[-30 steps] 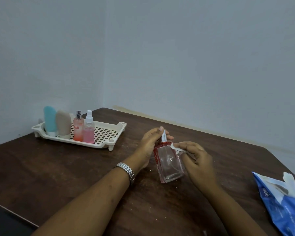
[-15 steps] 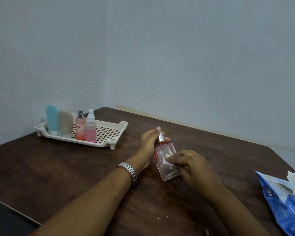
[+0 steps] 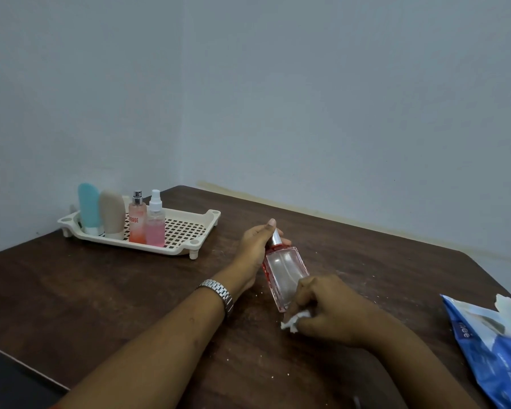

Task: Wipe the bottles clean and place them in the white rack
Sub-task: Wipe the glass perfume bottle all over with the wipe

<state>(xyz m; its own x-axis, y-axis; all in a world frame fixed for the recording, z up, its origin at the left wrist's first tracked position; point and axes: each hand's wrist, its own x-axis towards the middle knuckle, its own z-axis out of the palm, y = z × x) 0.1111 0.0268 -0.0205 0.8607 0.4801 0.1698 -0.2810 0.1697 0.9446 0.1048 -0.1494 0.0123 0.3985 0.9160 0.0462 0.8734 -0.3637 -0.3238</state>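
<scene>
Over the dark table (image 3: 366, 261), near its middle, the bottle (image 3: 283, 270) tilts. The left hand (image 3: 252, 246) curls its fingers round the neck, and the right hand (image 3: 331, 311) pinches a wipe (image 3: 295, 321) at the base. The neck is best held steady and every face rubbed before the bottle goes to the white rack (image 3: 189, 228) at the far-left corner.

Two forearms show, both bare as far up as they can be seen. The left forearm (image 3: 160, 343) wears a silver metal watch band (image 3: 219, 293) at the wrist. It is built of rows of small rectangular links that catch the light, and the watch face is turned out of sight. The left grip (image 3: 255, 246) shows one short, pale thumbnail (image 3: 272, 222). The right forearm (image 3: 410, 367) and right grip (image 3: 334, 314) are bare.
</scene>
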